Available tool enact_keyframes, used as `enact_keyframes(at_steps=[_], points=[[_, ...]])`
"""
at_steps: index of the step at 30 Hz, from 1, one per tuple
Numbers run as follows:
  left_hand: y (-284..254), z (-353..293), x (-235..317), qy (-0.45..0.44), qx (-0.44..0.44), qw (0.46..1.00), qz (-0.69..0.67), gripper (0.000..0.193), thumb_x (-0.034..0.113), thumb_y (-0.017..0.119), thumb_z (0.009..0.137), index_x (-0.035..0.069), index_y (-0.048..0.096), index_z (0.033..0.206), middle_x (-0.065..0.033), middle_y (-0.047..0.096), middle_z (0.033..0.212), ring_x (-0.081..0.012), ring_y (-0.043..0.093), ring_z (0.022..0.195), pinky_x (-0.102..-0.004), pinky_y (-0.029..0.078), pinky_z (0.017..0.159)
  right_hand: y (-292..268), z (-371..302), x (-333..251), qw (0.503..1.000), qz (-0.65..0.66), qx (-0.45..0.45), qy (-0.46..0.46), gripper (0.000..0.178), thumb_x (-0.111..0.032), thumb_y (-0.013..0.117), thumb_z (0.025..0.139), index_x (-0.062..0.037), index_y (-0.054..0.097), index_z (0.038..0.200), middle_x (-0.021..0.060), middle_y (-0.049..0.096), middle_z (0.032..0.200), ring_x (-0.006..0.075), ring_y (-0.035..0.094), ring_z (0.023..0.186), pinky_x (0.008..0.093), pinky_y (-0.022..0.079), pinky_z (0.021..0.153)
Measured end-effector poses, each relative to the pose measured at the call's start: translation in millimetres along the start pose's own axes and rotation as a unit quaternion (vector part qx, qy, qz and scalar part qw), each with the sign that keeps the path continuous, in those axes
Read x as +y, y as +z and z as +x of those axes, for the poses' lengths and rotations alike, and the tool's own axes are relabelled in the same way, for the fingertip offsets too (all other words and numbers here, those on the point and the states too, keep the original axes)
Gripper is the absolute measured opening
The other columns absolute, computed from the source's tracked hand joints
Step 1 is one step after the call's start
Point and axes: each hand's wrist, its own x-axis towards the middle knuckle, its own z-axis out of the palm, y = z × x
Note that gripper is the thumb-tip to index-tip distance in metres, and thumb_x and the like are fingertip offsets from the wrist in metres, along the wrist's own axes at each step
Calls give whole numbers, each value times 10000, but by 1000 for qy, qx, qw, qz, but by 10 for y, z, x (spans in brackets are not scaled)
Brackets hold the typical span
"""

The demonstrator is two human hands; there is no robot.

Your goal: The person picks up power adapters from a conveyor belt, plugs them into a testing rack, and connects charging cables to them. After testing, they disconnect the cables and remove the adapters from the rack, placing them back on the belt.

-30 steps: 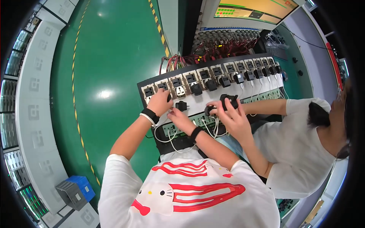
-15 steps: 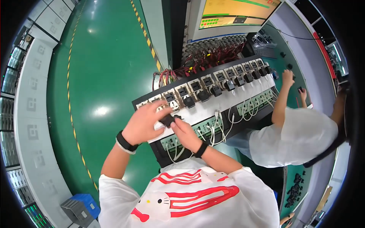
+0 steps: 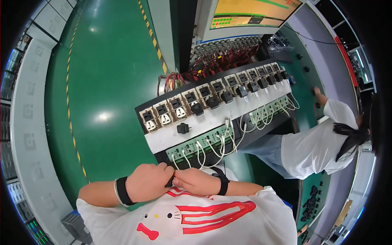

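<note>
My left hand (image 3: 149, 182) and my right hand (image 3: 198, 181) meet close to my chest, fingers closed around a small black block (image 3: 169, 182). Most of that block is hidden by the fingers, so its kind is unclear. Ahead of my hands, a black power adapter (image 3: 183, 128) lies loose on the white bench top (image 3: 161, 141). Behind it runs a row of sockets; the three leftmost, such as the white socket (image 3: 165, 119), have no adapter in them. Farther right, several black adapters are plugged in, among them an adapter (image 3: 197, 108).
Green circuit boards (image 3: 192, 148) with white cables (image 3: 222, 151) line the bench's near side. Red wires (image 3: 228, 61) bunch behind the sockets, below a screen (image 3: 253, 16). A co-worker (image 3: 314, 143) in white stands at right by a green table (image 3: 300, 77) holding black parts.
Both my hands have drawn back from the bench toward my chest. A black adapter now lies on the white top where they were. The co-worker has shifted and reaches along the right table.
</note>
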Motion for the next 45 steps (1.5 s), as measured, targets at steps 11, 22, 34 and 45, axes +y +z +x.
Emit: enact_keyframes(at_steps=[11, 22, 34, 45], points=[[-162, -63, -62, 33, -56, 997, 30, 270, 243, 690, 701, 70, 544, 848, -84, 565, 738, -265, 601, 608, -369, 475, 520, 34, 67, -49, 997, 63, -46, -10, 264, -243, 442, 962, 4, 479, 878, 198, 560, 700, 391, 570, 667, 428, 449, 608], [-618, -1090, -1853, -344, 175, 893, 233, 292, 142, 720, 698, 37, 496, 853, -129, 542, 878, -339, 573, 746, -421, 480, 630, -273, -351, 830, 965, 119, 161, 169, 247, -211, 497, 935, -1, 576, 832, 113, 591, 751, 228, 576, 701, 306, 450, 671], [1321, 424, -1782, -185, 340, 894, -226, 295, 154, 624, 818, 59, 529, 1082, -146, 418, 1111, -279, 487, 1027, -331, 468, 848, -424, 655, 1257, 905, -325, 268, 52, 506, -66, 663, 737, -86, 488, 1211, 174, 498, 1098, 368, 474, 989, 418, 421, 898], [1110, 556, -1495, -245, 371, 890, -96, 526, 71, 751, 652, 37, 559, 1141, -136, 538, 1017, -311, 553, 961, -364, 479, 812, -555, 501, 1409, 909, -217, 348, 69, 469, -51, 695, 712, -66, 555, 1159, 147, 594, 987, 341, 556, 923, 398, 452, 814]])
